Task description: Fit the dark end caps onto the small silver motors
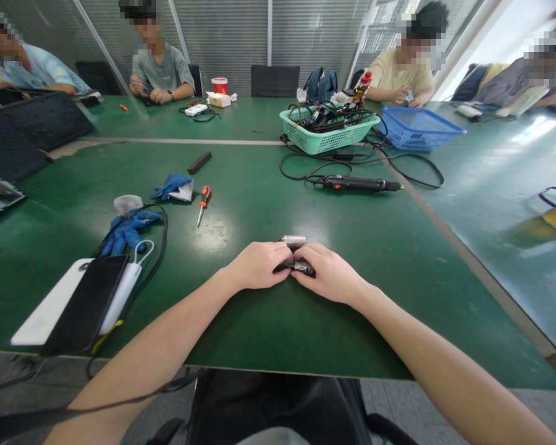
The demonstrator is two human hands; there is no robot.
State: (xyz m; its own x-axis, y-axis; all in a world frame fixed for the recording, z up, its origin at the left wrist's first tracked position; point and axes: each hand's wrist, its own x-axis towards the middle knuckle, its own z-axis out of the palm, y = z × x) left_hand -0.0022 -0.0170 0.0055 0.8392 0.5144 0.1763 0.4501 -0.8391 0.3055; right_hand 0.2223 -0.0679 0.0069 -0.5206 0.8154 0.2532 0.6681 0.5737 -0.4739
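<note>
My left hand (263,266) and my right hand (327,270) meet over the green table, with closed fingers around a small glossy black device (304,267). Its exact kind is hidden by the fingers. The left fingers grip its left end, the right fingers and thumb its right end. Just beyond the fingertips is a silver cylinder (294,239); whether it is joined to the device I cannot tell. Farther off to the left lies an orange-and-black screwdriver (204,201), apart from both hands.
Phones (88,303), a white power bank (120,296) and blue gloves (128,233) lie left. A black electric screwdriver (356,183) lies beyond my right hand, near a green basket (322,142) of tools and a blue basket (419,133). Several people sit around the table.
</note>
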